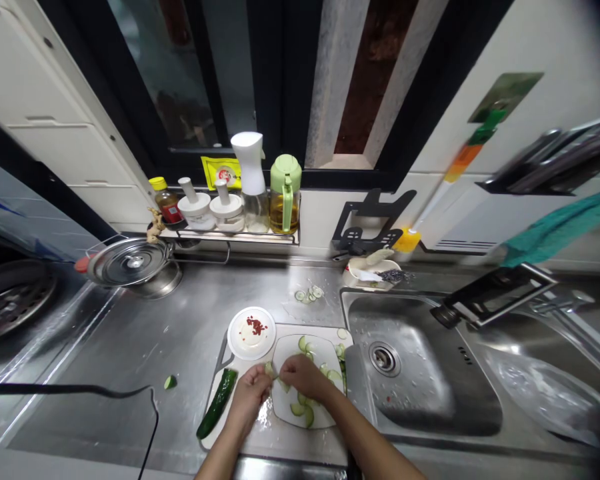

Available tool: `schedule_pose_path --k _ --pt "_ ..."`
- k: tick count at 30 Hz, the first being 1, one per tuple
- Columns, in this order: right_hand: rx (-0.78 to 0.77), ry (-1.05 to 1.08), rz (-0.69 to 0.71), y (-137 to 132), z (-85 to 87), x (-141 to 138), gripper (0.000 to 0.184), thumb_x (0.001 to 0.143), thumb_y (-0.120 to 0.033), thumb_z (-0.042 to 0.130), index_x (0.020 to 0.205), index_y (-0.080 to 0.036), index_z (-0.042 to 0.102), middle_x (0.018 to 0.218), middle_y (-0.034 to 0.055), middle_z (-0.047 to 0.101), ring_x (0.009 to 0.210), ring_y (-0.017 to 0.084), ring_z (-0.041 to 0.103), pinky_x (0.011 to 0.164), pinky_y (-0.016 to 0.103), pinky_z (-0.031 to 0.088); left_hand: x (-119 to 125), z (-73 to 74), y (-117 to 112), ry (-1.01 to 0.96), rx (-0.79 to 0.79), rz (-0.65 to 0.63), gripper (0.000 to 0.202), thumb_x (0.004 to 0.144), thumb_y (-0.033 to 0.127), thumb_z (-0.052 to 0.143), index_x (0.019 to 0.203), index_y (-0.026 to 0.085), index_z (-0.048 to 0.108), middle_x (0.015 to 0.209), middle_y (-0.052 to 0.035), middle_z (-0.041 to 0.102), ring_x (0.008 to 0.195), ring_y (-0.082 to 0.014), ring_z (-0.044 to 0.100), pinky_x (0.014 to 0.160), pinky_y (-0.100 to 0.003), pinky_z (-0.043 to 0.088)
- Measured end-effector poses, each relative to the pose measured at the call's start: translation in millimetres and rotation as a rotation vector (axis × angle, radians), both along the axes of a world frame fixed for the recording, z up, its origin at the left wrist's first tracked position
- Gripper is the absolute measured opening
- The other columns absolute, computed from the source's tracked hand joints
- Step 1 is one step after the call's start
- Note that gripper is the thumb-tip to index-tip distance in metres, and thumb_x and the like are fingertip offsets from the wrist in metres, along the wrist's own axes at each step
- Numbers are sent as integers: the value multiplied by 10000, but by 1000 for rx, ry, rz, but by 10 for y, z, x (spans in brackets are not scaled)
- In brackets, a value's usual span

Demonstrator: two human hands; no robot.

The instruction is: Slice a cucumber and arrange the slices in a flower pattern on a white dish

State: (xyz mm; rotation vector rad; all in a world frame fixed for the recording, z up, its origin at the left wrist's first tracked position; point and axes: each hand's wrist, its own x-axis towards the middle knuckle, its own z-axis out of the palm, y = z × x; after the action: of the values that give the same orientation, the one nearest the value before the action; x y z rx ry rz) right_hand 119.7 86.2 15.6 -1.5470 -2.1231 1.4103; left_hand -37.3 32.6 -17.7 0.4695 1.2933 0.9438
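With twelve o'clock straight away from the person and the squarish plate [286, 348] as the dial's centre, the one long cucumber [217, 404] lies between eight and nine, along the left side of the cutting board [275, 443]. Its long axis runs from seven to one o'clock, the upper end pointing towards the round plate [235, 335]. The left hand [253, 385], at nine, pinches one thin cucumber slice [269, 368] in its fingertips. The right hand [300, 375] is over the squarish plate, its fingers drawn in narrowly beside a pale piece [283, 385]; whether it grips that piece, I cannot tell. There are two plates: the squarish one bears slices at twelve, three and six, too overlapped to count, while the round one, at ten, holds a small heap of red bits [255, 325], also uncountable. One slice lies on the board's corner at one o'clock, and at least four more rest on the steel counter [200, 333] at twelve. One cucumber stub [170, 382] sits at nine, past the whole cucumber. One sink basin [430, 387] opens at three.
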Motion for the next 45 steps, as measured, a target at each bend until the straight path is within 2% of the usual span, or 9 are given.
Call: schedule_pose_path --k 3,7,12,20,22,26,33,39,45 --pt "42 -78 13 35 16 22 142 679 -146 547 609 -167 668 551 -14 600 580 128 539 573 227 358 26 -7 -21 169 58 -75 317 579 414 713 643 183 506 479 104 398 440 -40 317 474 -185 229" --pt "123 -209 37 54 54 44 152 701 -168 567 706 -198 716 710 32 697 697 181 595 652 275 378 50 32 -40 599 160 -161 235 653 359 606 571 204 451 506 83 375 511 -79 370 537 -202 279" --pt "199 -357 73 39 53 29 169 766 -171 544 743 -206 708 784 81 709 931 289 575 745 367 362 56 26 -44 884 285 -254 192 725 319 539 581 210 474 606 27 517 627 -132 492 631 -228 347" --pt "265 -423 122 42 24 21 122 821 -179 541 794 -201 658 827 76 696 976 282 531 752 379 325 98 -7 -51 997 307 -277 111 752 248 514 663 199 560 740 -31 597 727 -179 555 705 -274 409" --pt "281 -426 131 34 15 28 122 824 -170 538 784 -198 650 834 77 695 976 282 526 754 382 320 102 2 -54 998 309 -252 87 744 235 527 751 193 603 807 -47 617 784 -196 574 745 -294 431" --pt "316 -426 133 4 -27 37 133 835 -160 522 786 -193 642 877 93 687 989 281 513 759 384 321 95 18 -64 957 341 -209 226 740 239 558 945 191 642 948 -76 629 909 -225 595 844 -342 455" --pt "376 -399 97 -49 -81 129 100 866 -232 546 871 -202 642 1026 86 657 1056 273 482 798 385 335 86 -15 -78 938 338 -209 176 753 262 565 885 197 662 926 -77 627 877 -223 606 820 -350 476" --pt "407 -417 69 -372 -163 212 205 922 -174 446 957 -189 647 1049 79 659 1098 298 478 834 430 361 100 -40 -86 946 363 -184 168 753 258 566 873 194 664 917 -73 631 881 -223 616 836 -358 482" --pt "560 -433 153 -669 -400 171 395 903 -107 434 1279 -182 529 1248 105 602 1216 351 429 899 498 393 126 -34 -73 949 374 -182 153 761 251 560 857 191 663 905 -76 621 888 -225 616 856 -369 481"
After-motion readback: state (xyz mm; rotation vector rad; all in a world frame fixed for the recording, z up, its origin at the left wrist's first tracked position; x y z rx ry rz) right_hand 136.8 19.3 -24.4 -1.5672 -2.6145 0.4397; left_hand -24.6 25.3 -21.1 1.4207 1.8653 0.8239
